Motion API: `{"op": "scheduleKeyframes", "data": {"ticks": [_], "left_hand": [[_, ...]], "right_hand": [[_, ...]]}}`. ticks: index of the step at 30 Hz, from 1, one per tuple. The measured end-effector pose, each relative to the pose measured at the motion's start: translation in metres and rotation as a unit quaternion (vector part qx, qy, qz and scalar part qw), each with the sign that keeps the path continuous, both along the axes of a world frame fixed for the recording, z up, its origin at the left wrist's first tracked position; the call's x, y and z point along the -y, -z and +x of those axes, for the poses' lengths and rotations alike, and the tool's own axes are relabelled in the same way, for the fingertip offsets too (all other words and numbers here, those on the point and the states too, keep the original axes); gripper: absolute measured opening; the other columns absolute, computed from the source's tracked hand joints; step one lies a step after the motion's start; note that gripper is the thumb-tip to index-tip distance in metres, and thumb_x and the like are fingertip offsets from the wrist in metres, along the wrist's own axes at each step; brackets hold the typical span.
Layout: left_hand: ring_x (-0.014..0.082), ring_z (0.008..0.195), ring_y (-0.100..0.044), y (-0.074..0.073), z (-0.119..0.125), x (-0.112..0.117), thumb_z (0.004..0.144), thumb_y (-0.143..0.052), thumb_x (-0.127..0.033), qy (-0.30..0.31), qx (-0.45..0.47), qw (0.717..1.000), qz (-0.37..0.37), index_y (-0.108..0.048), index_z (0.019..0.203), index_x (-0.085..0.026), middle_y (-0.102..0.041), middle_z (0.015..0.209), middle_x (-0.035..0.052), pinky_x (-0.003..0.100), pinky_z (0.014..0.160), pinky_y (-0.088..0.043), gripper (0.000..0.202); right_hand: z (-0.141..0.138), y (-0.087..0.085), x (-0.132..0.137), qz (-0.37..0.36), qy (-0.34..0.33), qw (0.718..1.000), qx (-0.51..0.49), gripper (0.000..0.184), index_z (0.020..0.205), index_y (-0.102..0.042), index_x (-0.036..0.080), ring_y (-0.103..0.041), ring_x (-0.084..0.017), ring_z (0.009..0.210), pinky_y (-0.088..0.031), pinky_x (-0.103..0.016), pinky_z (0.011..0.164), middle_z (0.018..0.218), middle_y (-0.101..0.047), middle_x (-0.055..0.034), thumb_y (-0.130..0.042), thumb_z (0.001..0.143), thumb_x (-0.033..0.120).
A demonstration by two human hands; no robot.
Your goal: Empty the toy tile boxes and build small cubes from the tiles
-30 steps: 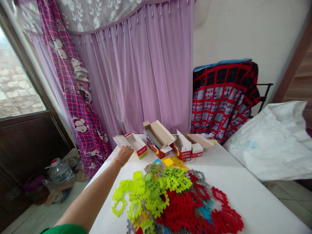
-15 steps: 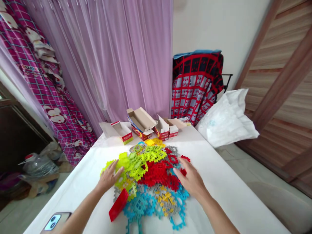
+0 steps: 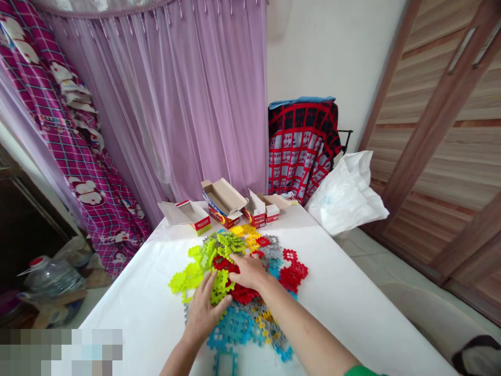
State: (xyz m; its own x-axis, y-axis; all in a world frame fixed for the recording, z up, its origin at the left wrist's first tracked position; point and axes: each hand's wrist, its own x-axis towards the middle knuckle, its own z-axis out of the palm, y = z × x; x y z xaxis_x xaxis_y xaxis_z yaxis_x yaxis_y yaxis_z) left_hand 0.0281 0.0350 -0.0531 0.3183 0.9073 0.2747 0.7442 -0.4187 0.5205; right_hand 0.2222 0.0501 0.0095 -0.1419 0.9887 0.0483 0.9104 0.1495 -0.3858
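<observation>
A heap of toothed plastic building pieces lies on the white table, sorted loosely by colour. My left hand (image 3: 204, 309) rests at the heap's near left side, thumb apart from the fingers, touching yellow-green pieces (image 3: 190, 277). Over the middle reaches my right hand (image 3: 250, 272), fingers apart, at the border of the yellow-green and red pieces (image 3: 243, 295); its fingertips touch the pieces there. Blue pieces (image 3: 230, 329) spread nearest to me. Grey and yellow ones (image 3: 270, 326) lie partly under my right forearm. More red pieces (image 3: 293, 275) are at the right.
Several open cardboard boxes (image 3: 225, 198) stand along the table's far edge. A white sack (image 3: 344, 196) is beyond the right edge, near a cloth-covered object (image 3: 299, 149). A large water bottle (image 3: 55, 279) sits on the floor at left. The lower left corner is pixelated.
My right hand has swept left from the heap's right side to its middle. My left hand has come nearer and rightward. Red pieces now lie apart at the right; the red flat block no longer shows.
</observation>
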Motion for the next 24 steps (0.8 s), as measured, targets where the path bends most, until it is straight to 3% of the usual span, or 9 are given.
{"op": "scheduleKeyframes", "data": {"ticks": [3, 5, 9, 11, 14, 17, 19, 22, 24], "left_hand": [[0.0293, 0.134, -0.045, 0.003, 0.009, 0.014, 0.084, -0.057, -0.048, 0.044, 0.041, 0.996, 0.060, -0.047, 0.138, -0.025, -0.045, 0.147, 0.0131, 0.050, 0.107, -0.042, 0.060], [0.0303, 0.132, -0.046, 0.000, 0.018, 0.022, 0.082, -0.060, -0.046, 0.094, 0.034, 0.990, 0.097, -0.047, 0.138, -0.028, -0.043, 0.148, 0.0127, 0.049, 0.104, -0.045, 0.060], [0.0281, 0.133, -0.046, -0.012, 0.032, 0.028, 0.082, -0.061, -0.047, 0.211, 0.000, 0.964, 0.160, -0.042, 0.141, -0.030, -0.043, 0.149, 0.0118, 0.045, 0.103, -0.047, 0.064], [0.0274, 0.134, -0.045, -0.018, 0.032, 0.017, 0.084, -0.058, -0.048, 0.226, -0.016, 0.959, 0.173, -0.041, 0.141, -0.031, -0.045, 0.148, 0.0107, 0.048, 0.106, -0.044, 0.062], [0.0279, 0.133, -0.046, -0.022, 0.015, -0.019, 0.088, -0.051, -0.047, 0.146, -0.040, 0.978, 0.143, -0.046, 0.138, -0.031, -0.050, 0.144, 0.0106, 0.056, 0.109, -0.036, 0.053], [0.0338, 0.136, -0.040, -0.023, -0.015, -0.067, 0.086, -0.049, -0.052, -0.032, -0.076, 0.995, 0.060, -0.049, 0.136, -0.023, -0.046, 0.146, 0.0161, 0.065, 0.110, -0.025, 0.058], [0.0352, 0.140, -0.034, -0.024, -0.033, -0.096, 0.084, -0.048, -0.055, -0.111, -0.091, 0.990, -0.005, -0.045, 0.139, -0.019, -0.039, 0.151, 0.0179, 0.066, 0.111, -0.021, 0.065], [0.0344, 0.138, -0.037, -0.022, -0.046, -0.130, 0.083, -0.045, -0.055, -0.133, -0.082, 0.984, -0.089, -0.041, 0.141, -0.016, -0.041, 0.149, 0.0188, 0.065, 0.109, -0.025, 0.069], [0.0357, 0.135, -0.042, -0.019, -0.044, -0.146, 0.082, -0.045, -0.055, -0.122, -0.073, 0.984, -0.112, -0.043, 0.139, -0.014, -0.048, 0.143, 0.0201, 0.065, 0.107, -0.028, 0.070]], "right_hand": [[0.025, -0.002, 0.012, 0.011, -0.089, 0.996, 0.003, 0.054, 0.132, -0.056, 0.029, -0.058, -0.026, 0.116, -0.035, -0.043, 0.104, 0.122, -0.067, -0.0055, -0.054, 0.078, 0.036], [0.046, -0.005, 0.014, 0.017, -0.104, 0.994, 0.017, 0.055, 0.131, -0.057, 0.029, -0.055, -0.025, 0.120, -0.034, -0.042, 0.106, 0.128, -0.064, -0.0049, -0.054, 0.077, 0.031], [0.079, -0.013, -0.003, 0.029, -0.052, 0.998, 0.032, 0.056, 0.131, -0.058, 0.025, -0.053, -0.023, 0.124, -0.035, -0.038, 0.107, 0.135, -0.058, -0.0053, -0.050, 0.076, 0.018], [0.085, -0.017, -0.024, 0.024, -0.004, 0.999, 0.023, 0.049, 0.125, -0.063, 0.025, -0.055, -0.022, 0.121, -0.038, -0.034, 0.104, 0.131, -0.062, -0.0048, -0.049, 0.079, 0.018], [0.081, -0.017, -0.070, -0.022, 0.081, 0.996, -0.002, 0.039, 0.122, -0.064, 0.026, -0.058, -0.021, 0.117, -0.042, -0.030, 0.099, 0.127, -0.065, -0.0037, -0.050, 0.085, 0.030], [0.067, -0.008, -0.119, -0.060, 0.130, 0.990, -0.005, 0.046, 0.127, -0.060, 0.025, -0.059, -0.024, 0.115, -0.045, -0.034, 0.095, 0.126, -0.064, -0.0073, -0.052, 0.086, 0.044], [0.056, 0.000, -0.145, -0.077, 0.158, 0.984, -0.002, 0.056, 0.130, -0.057, 0.022, -0.060, -0.028, 0.114, -0.047, -0.039, 0.092, 0.126, -0.063, -0.0121, -0.052, 0.084, 0.053], [0.038, 0.009, -0.168, -0.094, 0.193, 0.976, 0.019, 0.069, 0.131, -0.056, 0.023, -0.054, -0.033, 0.120, -0.045, -0.044, 0.094, 0.131, -0.058, -0.0152, -0.052, 0.078, 0.067], [0.028, 0.011, -0.171, -0.088, 0.180, 0.979, 0.033, 0.068, 0.126, -0.059, 0.027, -0.049, -0.033, 0.125, -0.042, -0.046, 0.097, 0.133, -0.055, -0.0129, -0.056, 0.073, 0.069]]}}
